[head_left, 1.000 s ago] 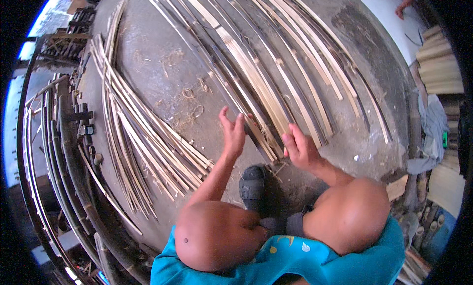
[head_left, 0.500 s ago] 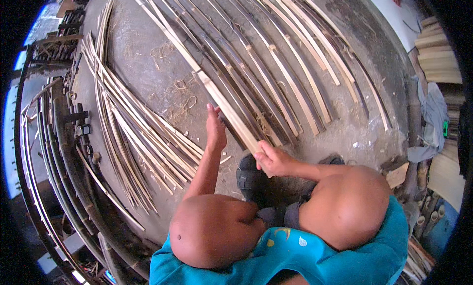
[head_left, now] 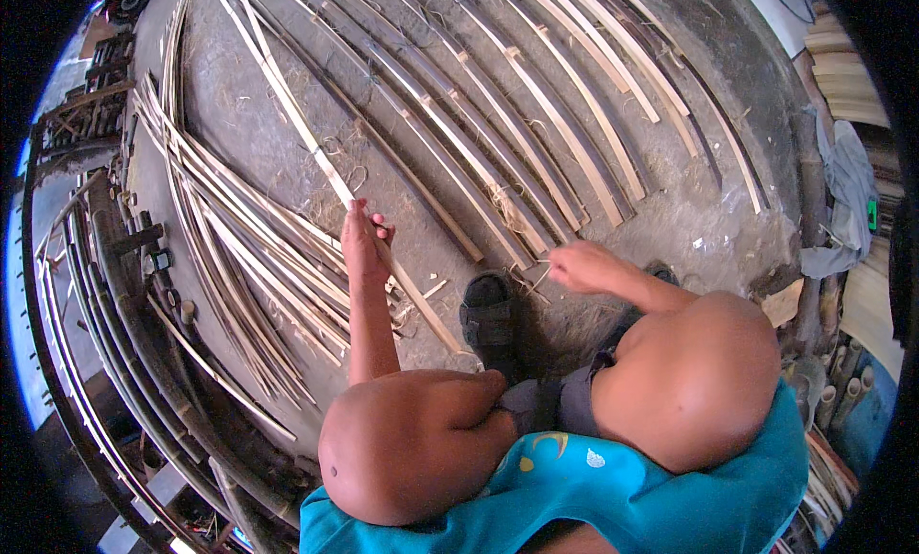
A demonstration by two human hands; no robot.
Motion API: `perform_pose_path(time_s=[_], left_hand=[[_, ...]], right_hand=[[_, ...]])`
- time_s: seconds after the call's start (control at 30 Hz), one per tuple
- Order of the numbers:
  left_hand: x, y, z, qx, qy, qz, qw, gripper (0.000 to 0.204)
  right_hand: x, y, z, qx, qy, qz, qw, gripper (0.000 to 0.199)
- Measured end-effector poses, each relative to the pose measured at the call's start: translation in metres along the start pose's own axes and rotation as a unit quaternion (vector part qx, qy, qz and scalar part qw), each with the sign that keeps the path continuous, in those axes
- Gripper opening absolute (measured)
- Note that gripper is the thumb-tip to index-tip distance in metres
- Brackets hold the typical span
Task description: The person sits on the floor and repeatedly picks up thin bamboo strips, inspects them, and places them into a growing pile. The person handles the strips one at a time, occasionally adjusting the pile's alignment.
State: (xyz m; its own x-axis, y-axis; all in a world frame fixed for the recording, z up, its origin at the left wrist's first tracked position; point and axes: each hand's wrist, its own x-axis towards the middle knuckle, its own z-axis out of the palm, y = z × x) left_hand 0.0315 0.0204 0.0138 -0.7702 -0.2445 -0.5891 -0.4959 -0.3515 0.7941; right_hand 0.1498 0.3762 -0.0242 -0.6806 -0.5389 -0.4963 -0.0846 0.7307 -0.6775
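Note:
My left hand [head_left: 366,243] is closed around a long pale bamboo strip [head_left: 421,303]. The strip slants from the far left down to its near end beside my left sandal. Over the near ends of the laid-out strips is my right hand [head_left: 584,267], its fingers pinched together. A thin pale fibre strand [head_left: 543,278] shows at its fingertips, though the grip itself is partly hidden. Just beyond, a tangle of fibre ties [head_left: 507,204] lies on a row of long bamboo strips [head_left: 536,128] with dark and pale faces.
A fanned pile of thin bamboo strips [head_left: 239,228] lies on the concrete floor at left. Bamboo poles [head_left: 124,334] line the left edge. A grey cloth [head_left: 842,200] hangs at right near cut bamboo tubes [head_left: 847,401]. My sandal [head_left: 488,315] stands near the strip ends.
The bamboo strip has passed from my right hand to my left and shifted left. My left hand has closed on it. My right hand has moved right and up, off the strip.

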Motion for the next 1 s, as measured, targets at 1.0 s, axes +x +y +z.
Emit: perform_pose_path(time_s=[1.0], left_hand=[[0.010, -0.006, 0.012, 0.014, 0.007, 0.036, 0.999, 0.037]], right_hand=[[-0.030, 0.016, -0.007, 0.040, 0.203, 0.098, 0.973, 0.022]])
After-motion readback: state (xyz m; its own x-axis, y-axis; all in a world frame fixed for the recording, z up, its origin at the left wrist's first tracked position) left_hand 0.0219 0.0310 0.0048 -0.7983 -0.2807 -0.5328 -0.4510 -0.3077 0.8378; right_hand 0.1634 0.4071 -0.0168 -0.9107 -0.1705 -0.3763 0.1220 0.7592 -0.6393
